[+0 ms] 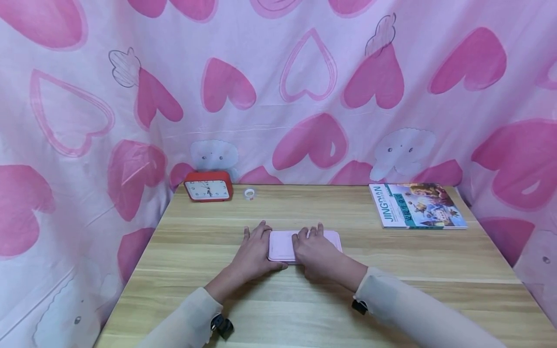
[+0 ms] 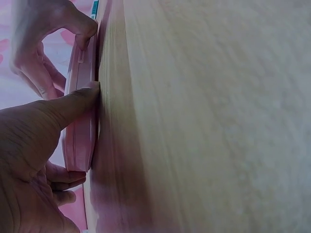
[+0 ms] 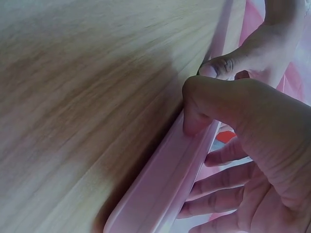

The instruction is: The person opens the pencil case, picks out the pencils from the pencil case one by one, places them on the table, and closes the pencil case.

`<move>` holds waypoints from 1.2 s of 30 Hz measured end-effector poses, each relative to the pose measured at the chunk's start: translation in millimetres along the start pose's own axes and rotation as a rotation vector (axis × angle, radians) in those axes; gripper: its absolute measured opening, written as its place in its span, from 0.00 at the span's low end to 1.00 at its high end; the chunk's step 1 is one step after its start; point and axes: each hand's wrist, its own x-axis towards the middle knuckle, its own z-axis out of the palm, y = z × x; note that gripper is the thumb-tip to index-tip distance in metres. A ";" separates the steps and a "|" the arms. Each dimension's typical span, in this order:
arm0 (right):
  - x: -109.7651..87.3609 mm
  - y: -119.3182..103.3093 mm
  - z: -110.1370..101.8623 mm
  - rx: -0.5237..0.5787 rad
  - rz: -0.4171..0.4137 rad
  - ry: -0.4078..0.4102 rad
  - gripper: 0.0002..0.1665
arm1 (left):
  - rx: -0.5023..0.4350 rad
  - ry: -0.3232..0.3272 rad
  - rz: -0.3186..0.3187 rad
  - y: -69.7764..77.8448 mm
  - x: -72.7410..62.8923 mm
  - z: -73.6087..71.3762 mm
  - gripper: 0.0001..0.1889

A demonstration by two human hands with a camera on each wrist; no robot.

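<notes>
A flat pink case [image 1: 282,245] with rounded corners lies on the wooden table in front of me. Its front side, with a small raised tab [image 2: 81,56], shows in the left wrist view. My left hand [image 1: 254,251] grips the case's left end, thumb along the front side and fingers round the end. Over the right half of the lid is my right hand [image 1: 316,251], its bent thumb [image 3: 197,121] pressing the front side near the tab while its fingers reach over the top. The lid looks closed, and what is inside is hidden.
A red alarm clock [image 1: 209,187] stands at the table's back left, with a small roll of tape [image 1: 249,194] next to it. A magazine [image 1: 417,206] lies at the back right. Behind the table [image 1: 278,309] hangs a pink heart-patterned curtain [image 1: 256,125].
</notes>
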 end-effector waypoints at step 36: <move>2.4 43.2 -15.4 0.551 0.048 -0.170 0.48 | -0.129 0.026 -0.029 -0.4 0.4 1.6 0.59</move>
